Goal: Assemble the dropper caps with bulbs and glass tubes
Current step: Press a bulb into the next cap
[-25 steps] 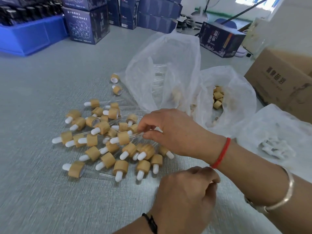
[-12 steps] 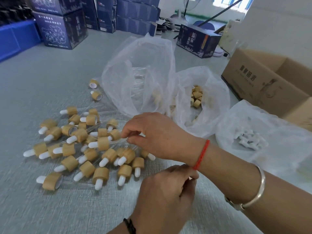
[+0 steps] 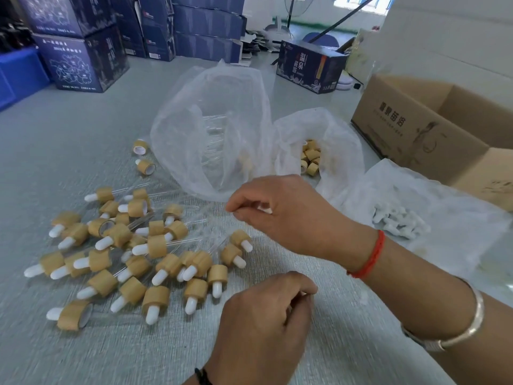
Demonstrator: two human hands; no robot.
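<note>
Several assembled droppers [image 3: 156, 245], bamboo-coloured caps with white bulbs and clear tubes, lie heaped on the grey table [image 3: 69, 140]. My right hand [image 3: 286, 215] hovers just right of the heap with fingertips pinched; a small white bulb shows tucked in its palm. My left hand [image 3: 263, 323] is curled near the front edge, and a pale glint like a glass tube shows between thumb and fingers. A clear bag of glass tubes [image 3: 211, 129] stands behind the right hand. Beside it, a bag of bare caps [image 3: 311, 157]. Loose white bulbs [image 3: 397, 220] lie on plastic at the right.
An open cardboard box [image 3: 416, 129] sits at the far right. Dark blue printed cartons [image 3: 80, 62] are stacked at the back left, and one more carton [image 3: 308, 65] at the back centre. A blue crate [image 3: 16, 76] is at the left edge. Two lone caps [image 3: 145, 165] lie beyond the heap.
My right hand let go of the dropper tube it was laying on the heap and lifted up and right. The view shifted right. My left hand stayed curled.
</note>
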